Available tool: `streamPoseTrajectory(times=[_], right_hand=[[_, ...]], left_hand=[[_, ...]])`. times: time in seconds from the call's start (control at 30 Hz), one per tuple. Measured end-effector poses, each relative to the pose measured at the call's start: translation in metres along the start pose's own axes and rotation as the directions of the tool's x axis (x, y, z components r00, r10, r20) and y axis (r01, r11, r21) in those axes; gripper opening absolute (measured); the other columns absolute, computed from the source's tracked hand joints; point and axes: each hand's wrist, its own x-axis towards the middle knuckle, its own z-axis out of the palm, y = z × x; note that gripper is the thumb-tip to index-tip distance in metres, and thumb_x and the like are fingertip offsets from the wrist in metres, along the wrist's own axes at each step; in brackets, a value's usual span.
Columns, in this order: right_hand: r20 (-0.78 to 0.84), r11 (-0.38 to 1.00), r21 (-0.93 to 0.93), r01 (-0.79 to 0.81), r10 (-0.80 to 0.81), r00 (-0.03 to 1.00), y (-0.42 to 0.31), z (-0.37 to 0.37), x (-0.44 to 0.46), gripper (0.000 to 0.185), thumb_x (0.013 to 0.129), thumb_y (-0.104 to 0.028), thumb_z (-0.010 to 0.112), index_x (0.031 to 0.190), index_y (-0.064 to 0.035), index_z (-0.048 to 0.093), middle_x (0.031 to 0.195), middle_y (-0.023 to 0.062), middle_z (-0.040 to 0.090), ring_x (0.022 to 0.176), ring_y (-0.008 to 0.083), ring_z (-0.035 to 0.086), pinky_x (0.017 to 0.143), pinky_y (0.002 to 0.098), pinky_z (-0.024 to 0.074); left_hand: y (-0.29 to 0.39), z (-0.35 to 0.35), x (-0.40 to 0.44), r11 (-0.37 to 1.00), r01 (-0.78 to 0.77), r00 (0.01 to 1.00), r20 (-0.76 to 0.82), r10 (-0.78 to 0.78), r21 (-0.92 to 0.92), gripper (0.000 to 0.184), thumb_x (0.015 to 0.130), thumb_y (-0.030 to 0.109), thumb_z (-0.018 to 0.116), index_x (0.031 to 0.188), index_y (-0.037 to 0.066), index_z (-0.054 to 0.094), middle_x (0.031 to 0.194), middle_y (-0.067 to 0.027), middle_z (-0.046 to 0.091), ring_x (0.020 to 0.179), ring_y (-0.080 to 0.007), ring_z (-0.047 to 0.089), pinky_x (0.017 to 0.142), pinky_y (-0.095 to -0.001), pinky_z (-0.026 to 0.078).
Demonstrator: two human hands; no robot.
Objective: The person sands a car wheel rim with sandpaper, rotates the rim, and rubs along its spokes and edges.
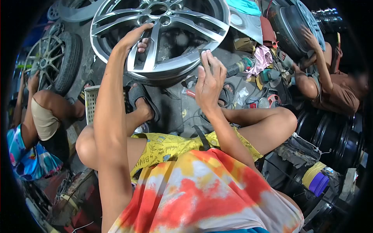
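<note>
A silver alloy wheel rim lies face up in front of me, its spokes spreading from the hub hole. My left hand is closed around one of the spokes, with the fingers curled through the gap beside it. By the rim's near right edge, my right hand pinches a small dark flat piece that looks like sandpaper. Most of that piece is hidden behind the fingers, and I cannot tell whether it touches the rim.
A pale plastic basket stands left of my legs. Power tools, a pink cloth and other clutter lie to the right. Two people sit at either side with wheels, one with a tyre. Black rims are stacked at right.
</note>
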Motion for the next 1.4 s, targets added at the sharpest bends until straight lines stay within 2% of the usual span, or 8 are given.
streamPoseTrajectory(times=[0.23, 0.37, 0.4, 0.67, 0.83, 0.93, 1.3, 1.4], right_hand=[[-0.106, 0.996, 0.091, 0.006, 0.004, 0.994, 0.012, 0.013, 0.008, 0.037, 0.101, -0.013, 0.057, 0.134, 0.0013, 0.067, 0.138, 0.0140, 0.062, 0.127, 0.0368, 0.051, 0.112, 0.0470, 0.0368], [-0.057, 0.998, 0.027, 0.063, -0.062, 0.996, 0.012, 0.006, 0.002, 0.038, 0.100, -0.012, 0.057, 0.135, 0.0011, 0.066, 0.137, 0.0151, 0.062, 0.127, 0.0370, 0.051, 0.111, 0.0462, 0.0376], [-0.085, 0.999, 0.037, 0.035, -0.032, 0.996, 0.023, 0.007, 0.013, 0.038, 0.100, -0.012, 0.058, 0.135, 0.0006, 0.066, 0.138, 0.0145, 0.062, 0.126, 0.0371, 0.052, 0.111, 0.0459, 0.0381], [0.101, 0.981, -0.096, 0.169, -0.159, 0.982, 0.011, -0.015, 0.003, 0.038, 0.098, -0.017, 0.063, 0.135, -0.0061, 0.067, 0.140, 0.0083, 0.062, 0.123, 0.0343, 0.054, 0.107, 0.0449, 0.0422], [0.095, 0.995, -0.095, 0.013, -0.004, 0.996, 0.011, -0.013, 0.027, 0.037, 0.099, -0.017, 0.064, 0.133, -0.0032, 0.067, 0.141, 0.0129, 0.061, 0.116, 0.0351, 0.060, 0.103, 0.0409, 0.0474], [0.157, 0.988, 0.139, 0.073, -0.095, 0.983, -0.038, -0.012, -0.010, 0.030, 0.100, -0.012, 0.060, 0.127, -0.0010, 0.069, 0.138, 0.0165, 0.062, 0.106, 0.0379, 0.066, 0.091, 0.0451, 0.0543], [0.197, 0.992, 0.117, 0.038, -0.061, 0.978, -0.039, -0.015, -0.010, 0.041, 0.097, -0.012, 0.065, 0.138, -0.0055, 0.064, 0.141, 0.0152, 0.062, 0.116, 0.0346, 0.067, 0.096, 0.0423, 0.0555], [-0.025, 0.999, 0.053, -0.003, 0.004, 1.000, 0.014, -0.003, 0.018, 0.040, 0.099, -0.012, 0.062, 0.138, -0.0042, 0.063, 0.140, 0.0147, 0.061, 0.114, 0.0363, 0.065, 0.098, 0.0445, 0.0524]], left_hand=[[0.004, -0.005, 0.000, 0.999, 0.027, 0.998, 0.060, -0.029, 0.038, 0.037, 0.096, 0.045, 0.067, 0.107, 0.009, 0.061, 0.066, 0.0042, 0.046, 0.047, -0.0021, 0.036, 0.041, -0.0182, 0.032], [-0.004, -0.003, 0.003, 1.000, -0.017, 1.000, 0.003, 0.017, -0.023, 0.045, 0.093, 0.053, 0.070, 0.091, 0.009, 0.061, 0.058, 0.0066, 0.041, 0.041, -0.0020, 0.036, 0.036, -0.0197, 0.030], [-0.002, -0.003, 0.002, 1.000, 0.019, 1.000, -0.008, -0.019, -0.017, 0.039, 0.097, 0.046, 0.066, 0.110, 0.009, 0.062, 0.063, 0.0045, 0.044, 0.046, -0.0020, 0.035, 0.040, -0.0190, 0.031], [-0.002, -0.006, 0.003, 1.000, 0.007, 0.999, 0.038, -0.007, -0.001, 0.039, 0.095, 0.048, 0.067, 0.096, 0.009, 0.062, 0.060, 0.0055, 0.044, 0.042, -0.0032, 0.035, 0.038, -0.0203, 0.030], [-0.004, -0.005, 0.006, 1.000, -0.016, 0.999, 0.039, 0.016, -0.008, 0.042, 0.092, 0.051, 0.071, 0.091, 0.010, 0.063, 0.059, 0.0063, 0.042, 0.040, -0.0025, 0.034, 0.037, -0.0199, 0.029], [-0.003, -0.006, 0.007, 1.000, -0.013, 1.000, 0.026, 0.014, -0.006, 0.038, 0.093, 0.049, 0.071, 0.093, 0.012, 0.063, 0.059, 0.0060, 0.043, 0.042, -0.0024, 0.035, 0.037, -0.0191, 0.030], [0.000, -0.006, 0.006, 1.000, 0.007, 0.998, 0.065, -0.008, 0.011, 0.040, 0.096, 0.051, 0.065, 0.090, 0.011, 0.062, 0.058, 0.0071, 0.041, 0.041, -0.0038, 0.037, 0.038, -0.0214, 0.030], [-0.002, -0.003, 0.006, 1.000, 0.018, 0.999, 0.038, -0.018, -0.023, 0.038, 0.097, 0.050, 0.065, 0.094, 0.011, 0.064, 0.056, 0.0070, 0.041, 0.040, -0.0033, 0.035, 0.036, -0.0207, 0.030]])
